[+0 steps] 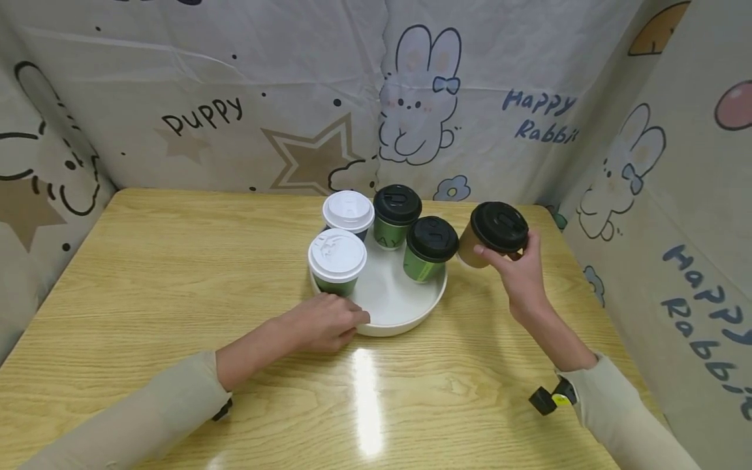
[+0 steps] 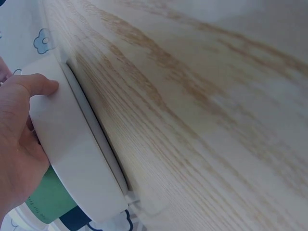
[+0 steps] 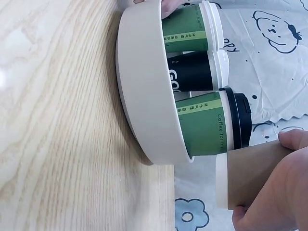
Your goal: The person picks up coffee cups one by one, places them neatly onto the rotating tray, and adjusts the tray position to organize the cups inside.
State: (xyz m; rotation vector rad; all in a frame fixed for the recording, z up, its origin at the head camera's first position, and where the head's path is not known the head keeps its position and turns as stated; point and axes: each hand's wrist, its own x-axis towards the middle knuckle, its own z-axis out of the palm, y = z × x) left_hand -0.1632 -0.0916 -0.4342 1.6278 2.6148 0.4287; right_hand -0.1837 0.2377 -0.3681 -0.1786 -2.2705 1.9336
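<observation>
Left wrist view: left hand (image 2: pixel 17 130) cut off at the frame's left edge; only a green cup (image 2: pixel 50 199) wall shows past the white tray (image 2: pixel 72 144). Right wrist view: brown cup (image 3: pixel 250 178) lid out of frame, right hand (image 3: pixel 284 192) cropped. Cup lettering too small to read.

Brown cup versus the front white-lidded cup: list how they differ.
The brown cup has a black lid; the front white-lidded cup has a green body. The brown cup is tilted, gripped by the right hand, beside the tray; the other stands upright in it. Both are lidded paper cups.
</observation>
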